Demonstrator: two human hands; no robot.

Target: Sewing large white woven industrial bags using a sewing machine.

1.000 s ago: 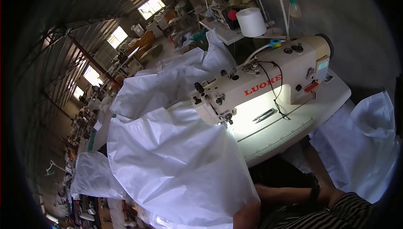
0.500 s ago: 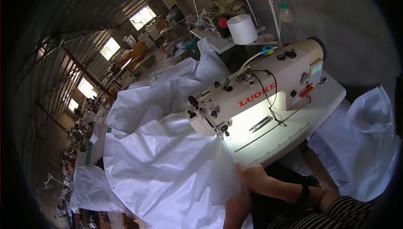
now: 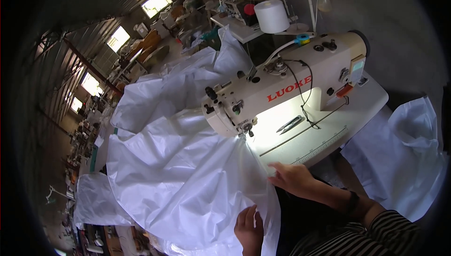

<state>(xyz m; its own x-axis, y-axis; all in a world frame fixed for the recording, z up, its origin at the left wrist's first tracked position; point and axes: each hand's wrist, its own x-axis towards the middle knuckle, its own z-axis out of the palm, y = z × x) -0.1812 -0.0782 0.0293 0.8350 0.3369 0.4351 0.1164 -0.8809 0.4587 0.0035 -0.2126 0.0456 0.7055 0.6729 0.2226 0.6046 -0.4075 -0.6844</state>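
A large sheet of white fabric (image 3: 178,176) spreads from the cream sewing machine (image 3: 286,91) down over the table's left side. Its edge runs from the needle area (image 3: 245,133) toward me. My left hand (image 3: 249,228) sits low in the view and pinches that edge in closed fingers. My right hand (image 3: 293,178) lies on the same edge at the table's front, fingers pointing left onto the cloth. A dark band is on its wrist, and a striped sleeve follows behind it.
A white sewing table (image 3: 357,105) carries small snips (image 3: 290,123) and a ruler strip along its front. A white thread cone (image 3: 271,15) stands behind the machine. More white fabric (image 3: 408,157) hangs at the right. Other workstations and bright windows (image 3: 157,3) fill the hall at left.
One second ago only a forearm showed at the bottom. My right hand has since reached up onto the fabric edge, and my left hand has come into view gripping it.
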